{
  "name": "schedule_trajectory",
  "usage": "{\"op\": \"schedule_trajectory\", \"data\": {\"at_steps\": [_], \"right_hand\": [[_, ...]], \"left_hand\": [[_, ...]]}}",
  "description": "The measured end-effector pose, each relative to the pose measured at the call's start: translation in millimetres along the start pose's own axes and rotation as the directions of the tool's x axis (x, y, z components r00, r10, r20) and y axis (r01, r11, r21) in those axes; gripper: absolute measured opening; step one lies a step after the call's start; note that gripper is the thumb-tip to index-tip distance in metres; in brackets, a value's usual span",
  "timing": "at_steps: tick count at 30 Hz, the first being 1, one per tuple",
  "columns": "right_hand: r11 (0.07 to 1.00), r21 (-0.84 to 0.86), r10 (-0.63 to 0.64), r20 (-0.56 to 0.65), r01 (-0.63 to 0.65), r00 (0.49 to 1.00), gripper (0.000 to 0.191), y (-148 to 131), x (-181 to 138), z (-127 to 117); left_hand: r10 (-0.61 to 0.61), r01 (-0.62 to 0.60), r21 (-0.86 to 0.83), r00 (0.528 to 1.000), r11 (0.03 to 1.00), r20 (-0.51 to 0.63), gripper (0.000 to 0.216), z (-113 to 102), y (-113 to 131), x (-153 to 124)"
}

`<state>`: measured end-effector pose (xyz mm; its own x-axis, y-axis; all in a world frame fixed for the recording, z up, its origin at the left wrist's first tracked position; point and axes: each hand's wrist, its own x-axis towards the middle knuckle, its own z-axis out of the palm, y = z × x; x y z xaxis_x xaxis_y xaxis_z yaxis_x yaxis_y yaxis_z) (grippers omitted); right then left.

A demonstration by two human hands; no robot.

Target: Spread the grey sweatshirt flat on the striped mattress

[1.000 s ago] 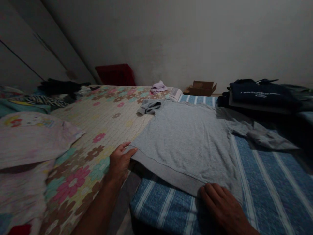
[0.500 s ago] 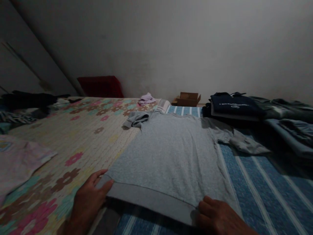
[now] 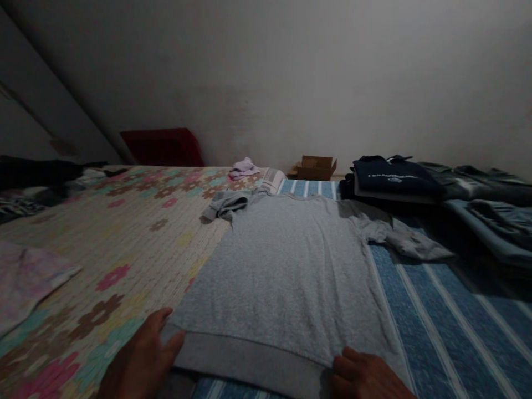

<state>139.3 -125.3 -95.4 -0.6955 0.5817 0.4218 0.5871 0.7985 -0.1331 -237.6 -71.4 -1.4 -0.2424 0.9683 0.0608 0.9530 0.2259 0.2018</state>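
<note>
Two hands are gripping the hem of a grey sweatshirt (image 3: 286, 266) lying flat on the bed (image 3: 436, 310): the left hand (image 3: 141, 360) is pinching the left corner, the right hand (image 3: 366, 377) the right. It seems to be being spread out. Its sleeves are lying bunched. A floral quilt (image 3: 124, 233) is lying left, folded clothes (image 3: 394, 174) far right, nothing blocking.

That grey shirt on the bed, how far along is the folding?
Done: folded clothes sit stacked at the far right. In hand: the grey shirt lies flat, left hand and right hand at its hem corners. Left: no fold made, both sleeves out.
</note>
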Motion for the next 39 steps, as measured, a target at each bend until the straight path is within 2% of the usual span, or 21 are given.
{"op": "schedule_trajectory", "data": {"at_steps": [2, 4, 6, 8, 10, 11, 13, 15, 17, 20, 22, 25, 28, 31, 35, 39], "right_hand": [[1.000, -0.007, 0.013, 0.009, -0.013, 1.000, 0.036, -1, 1, -3], [1.000, -0.018, 0.020, 0.015, -0.020, 1.000, 0.033, -2, 3, -5], [1.000, -0.024, 0.018, 0.030, -0.018, 0.999, 0.031, -2, 5, -6], [1.000, -0.026, 0.015, 0.066, -0.014, 0.998, 0.029, -2, 7, -5], [1.000, -0.024, 0.014, 0.117, -0.011, 0.993, 0.027, 0, 7, -4], [1.000, -0.019, 0.013, 0.152, -0.010, 0.988, 0.025, 1, 7, -5], [1.000, 0.013, 0.017, 0.237, -0.021, 0.971, 0.022, 3, 8, -9], [0.994, 0.087, 0.042, 0.308, -0.072, 0.950, 0.017, 6, 11, -21], [0.969, 0.151, 0.141, 0.318, -0.197, 0.938, 0.012, 9, 20, -37], [0.899, 0.164, 0.360, 0.247, -0.405, 0.900, 0.009, 20, 45, -59], [0.878, 0.128, 0.432, 0.201, -0.461, 0.879, 0.017, 37, 61, -62], [0.867, -0.011, 0.492, 0.181, -0.498, 0.852, 0.041, 76, 73, -47], [0.786, -0.145, 0.618, 0.196, -0.601, 0.761, 0.059, 118, 65, -26], [0.721, -0.212, 0.693, 0.187, -0.660, 0.697, 0.064, 146, 47, -13], [0.693, -0.254, 0.716, 0.133, -0.675, 0.685, 0.064, 153, 37, -10], [0.676, -0.272, 0.719, 0.043, -0.684, 0.694, 0.060, 135, 49, -6]], "left_hand": [[0.144, -0.135, 0.073, 0.980, 0.988, -0.134, 0.052, 4, 4, -1], [0.289, -0.271, 0.102, 0.924, 0.957, -0.250, 0.051, 12, 16, -4], [0.421, -0.417, 0.078, 0.861, 0.906, -0.287, 0.044, 24, 36, -10], [0.564, -0.573, 0.034, 0.791, 0.819, -0.237, 0.035, 38, 63, -17], [0.688, -0.694, 0.003, 0.713, 0.720, -0.131, 0.033, 51, 92, -22], [0.727, -0.730, -0.005, 0.681, 0.683, -0.084, 0.033, 57, 105, -23], [0.764, -0.764, -0.004, 0.645, 0.645, 0.017, 0.040, 67, 126, -22], [0.761, -0.767, 0.007, 0.637, 0.641, 0.123, 0.050, 77, 138, -19], [0.746, -0.763, 0.017, 0.636, 0.646, 0.197, 0.057, 86, 141, -16], [0.733, -0.757, 0.028, 0.640, 0.652, 0.231, 0.059, 94, 137, -13], [0.728, -0.757, 0.035, 0.640, 0.653, 0.247, 0.060, 95, 134, -13], [0.722, -0.753, 0.033, 0.641, 0.657, 0.261, 0.059, 93, 133, -14], [0.722, -0.748, 0.020, 0.647, 0.664, 0.245, 0.058, 90, 133, -15], [0.722, -0.743, 0.006, 0.652, 0.669, 0.233, 0.056, 89, 133, -16], [0.667, -0.692, 0.015, 0.701, 0.722, 0.252, 0.055, 87, 134, -17], [0.625, -0.652, 0.007, 0.730, 0.758, 0.278, 0.058, 84, 136, -20]]}}
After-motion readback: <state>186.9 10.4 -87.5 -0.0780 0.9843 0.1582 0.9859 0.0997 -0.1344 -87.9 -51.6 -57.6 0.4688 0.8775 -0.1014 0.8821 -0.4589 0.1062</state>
